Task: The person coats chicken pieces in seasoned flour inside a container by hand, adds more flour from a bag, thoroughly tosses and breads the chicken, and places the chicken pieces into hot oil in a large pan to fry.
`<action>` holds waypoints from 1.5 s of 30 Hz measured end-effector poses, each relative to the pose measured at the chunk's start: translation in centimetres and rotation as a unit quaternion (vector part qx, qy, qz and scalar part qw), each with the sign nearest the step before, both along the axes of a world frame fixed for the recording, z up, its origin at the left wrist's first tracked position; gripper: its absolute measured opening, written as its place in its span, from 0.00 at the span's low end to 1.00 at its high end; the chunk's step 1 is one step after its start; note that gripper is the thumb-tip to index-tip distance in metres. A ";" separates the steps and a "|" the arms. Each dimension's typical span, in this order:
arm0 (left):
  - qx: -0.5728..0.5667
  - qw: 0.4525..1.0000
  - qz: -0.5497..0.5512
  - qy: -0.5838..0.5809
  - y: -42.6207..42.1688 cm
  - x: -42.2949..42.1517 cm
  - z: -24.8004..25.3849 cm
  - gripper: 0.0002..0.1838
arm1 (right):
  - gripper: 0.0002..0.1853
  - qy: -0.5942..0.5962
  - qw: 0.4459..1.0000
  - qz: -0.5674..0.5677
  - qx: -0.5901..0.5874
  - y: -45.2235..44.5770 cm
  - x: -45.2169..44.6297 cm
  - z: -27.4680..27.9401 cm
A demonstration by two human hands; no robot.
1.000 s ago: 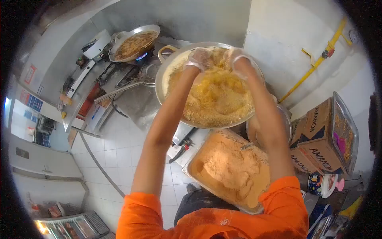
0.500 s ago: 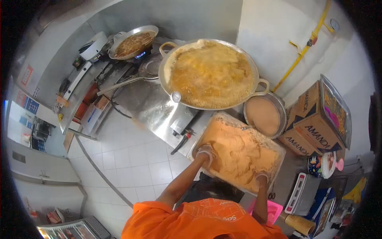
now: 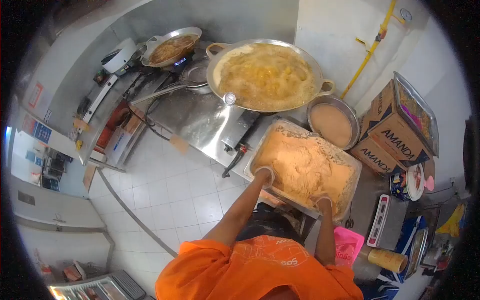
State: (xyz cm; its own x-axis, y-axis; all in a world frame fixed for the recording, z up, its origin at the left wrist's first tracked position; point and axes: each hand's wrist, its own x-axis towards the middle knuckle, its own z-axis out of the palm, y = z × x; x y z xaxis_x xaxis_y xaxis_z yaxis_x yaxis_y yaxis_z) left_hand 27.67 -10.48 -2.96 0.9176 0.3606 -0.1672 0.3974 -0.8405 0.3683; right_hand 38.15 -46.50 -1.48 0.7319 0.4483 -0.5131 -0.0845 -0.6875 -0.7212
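Both hands wear clear gloves and reach into a rectangular tray (image 3: 356, 187) of pale orange flour (image 3: 300, 160). My left hand (image 3: 266, 177) is at the tray's left side, its fingers sunk in the flour and hidden. Near the front edge, my right hand (image 3: 322, 201) is also partly buried, and its fingers do not show. Behind the tray stands a large two-handled pan (image 3: 326, 89) of bubbling yellow oil (image 3: 267, 75), with a round thermometer (image 3: 229, 98) at its rim. A round bowl (image 3: 354, 120) of thin orange-brown liquid (image 3: 330, 125) sits behind the tray's right part.
A smaller pan (image 3: 172, 47) stands over a blue flame at the back left, near a long-handled strainer (image 3: 195, 75). Cardboard boxes (image 3: 395, 140) carry a metal tray at the right. A pink basket (image 3: 347, 245) and a scale (image 3: 379, 220) lie front right.
Both hands have left the space over the large oil pan and come down into the flour tray. Since half a second ago they have pushed into the flour. The camera view has shifted.
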 end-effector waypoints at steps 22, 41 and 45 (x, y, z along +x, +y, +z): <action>-0.281 0.949 -0.133 -0.052 -0.2 4.2 7.5 0.10 | 0.29 -0.179 0.954 -0.020 -0.239 2.8 1.5 13.8; -0.145 0.962 -0.157 -0.172 9.3 10.6 48.6 0.18 | 0.25 -0.527 0.821 0.216 0.029 24.6 16.0 44.3; -0.050 0.978 -0.140 -0.146 14.6 13.8 45.5 0.23 | 0.22 -0.555 0.782 0.285 0.011 33.8 18.5 41.5</action>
State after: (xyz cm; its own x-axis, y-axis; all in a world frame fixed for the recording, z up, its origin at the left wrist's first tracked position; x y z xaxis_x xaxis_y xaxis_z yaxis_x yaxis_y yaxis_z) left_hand 41.42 4.13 42.51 0.9921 0.0826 0.0944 0.0220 -0.8554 0.5175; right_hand 56.61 -12.74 40.05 0.3997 0.8632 0.3083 0.9166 -0.3726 -0.1453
